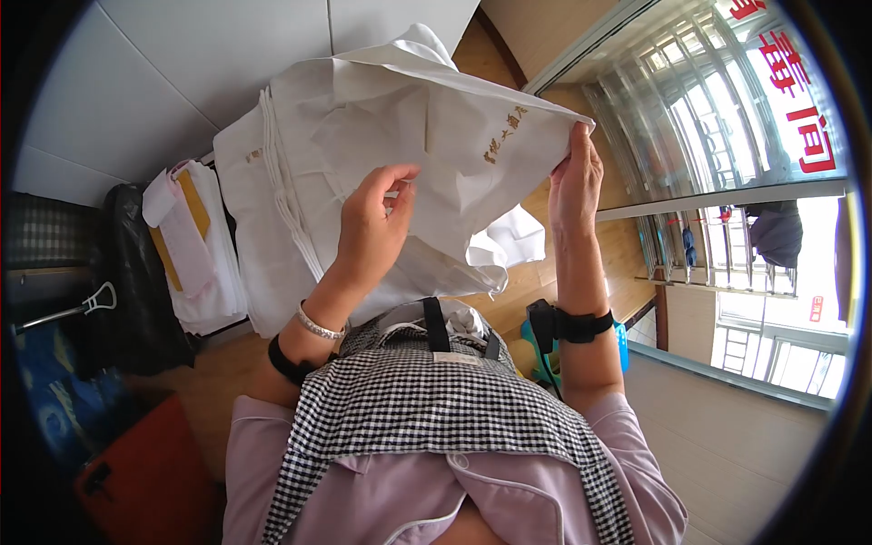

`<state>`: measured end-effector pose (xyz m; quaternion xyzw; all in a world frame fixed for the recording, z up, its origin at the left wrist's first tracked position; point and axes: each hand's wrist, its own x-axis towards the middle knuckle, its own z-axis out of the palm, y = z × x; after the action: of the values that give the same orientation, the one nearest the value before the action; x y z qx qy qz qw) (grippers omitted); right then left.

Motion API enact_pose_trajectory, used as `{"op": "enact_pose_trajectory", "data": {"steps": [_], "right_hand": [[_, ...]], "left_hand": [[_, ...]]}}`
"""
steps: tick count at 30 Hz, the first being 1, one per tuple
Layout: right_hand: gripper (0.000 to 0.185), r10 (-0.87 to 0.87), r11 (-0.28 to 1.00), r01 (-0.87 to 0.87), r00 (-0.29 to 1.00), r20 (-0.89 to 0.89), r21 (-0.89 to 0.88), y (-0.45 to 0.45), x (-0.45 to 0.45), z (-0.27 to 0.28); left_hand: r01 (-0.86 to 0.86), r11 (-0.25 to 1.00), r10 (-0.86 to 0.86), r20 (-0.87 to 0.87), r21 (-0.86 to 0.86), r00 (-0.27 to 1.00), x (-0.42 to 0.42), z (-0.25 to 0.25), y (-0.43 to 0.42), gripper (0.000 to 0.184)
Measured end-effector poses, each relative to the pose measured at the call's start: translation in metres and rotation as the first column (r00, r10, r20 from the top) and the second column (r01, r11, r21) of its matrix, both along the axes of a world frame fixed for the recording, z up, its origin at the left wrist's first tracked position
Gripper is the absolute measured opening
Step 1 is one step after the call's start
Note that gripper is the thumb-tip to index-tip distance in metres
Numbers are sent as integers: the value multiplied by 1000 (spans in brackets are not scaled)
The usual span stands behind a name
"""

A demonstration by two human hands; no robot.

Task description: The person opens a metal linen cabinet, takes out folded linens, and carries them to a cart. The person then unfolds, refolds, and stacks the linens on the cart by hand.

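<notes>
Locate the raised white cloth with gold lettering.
The raised white cloth with gold lettering is at upper centre in the head view, its corner in the right hand, the left hand nearby.

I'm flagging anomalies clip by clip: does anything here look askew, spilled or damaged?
Nothing stands out. The gold-lettered white cloth looks loose and creased, but the right hand holds its edge up, so that seems ordinary handling. I see no spill or tear.
</notes>
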<state>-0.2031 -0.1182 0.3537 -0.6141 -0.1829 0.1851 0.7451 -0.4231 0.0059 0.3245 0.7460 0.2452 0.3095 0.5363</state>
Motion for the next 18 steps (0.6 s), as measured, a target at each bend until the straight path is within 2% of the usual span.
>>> {"op": "enact_pose_trajectory", "data": {"steps": [5, 18], "right_hand": [[35, 9, 1000, -6, 994, 113, -23, 0, 18, 1], [20, 88, 992, -90, 996, 27, 89, 11, 14, 22]], "left_hand": [[-12, 998, 10, 28, 60, 1000, 10, 7, 7, 19], [108, 992, -104, 68, -67, 992, 43, -1, 17, 22]]}}
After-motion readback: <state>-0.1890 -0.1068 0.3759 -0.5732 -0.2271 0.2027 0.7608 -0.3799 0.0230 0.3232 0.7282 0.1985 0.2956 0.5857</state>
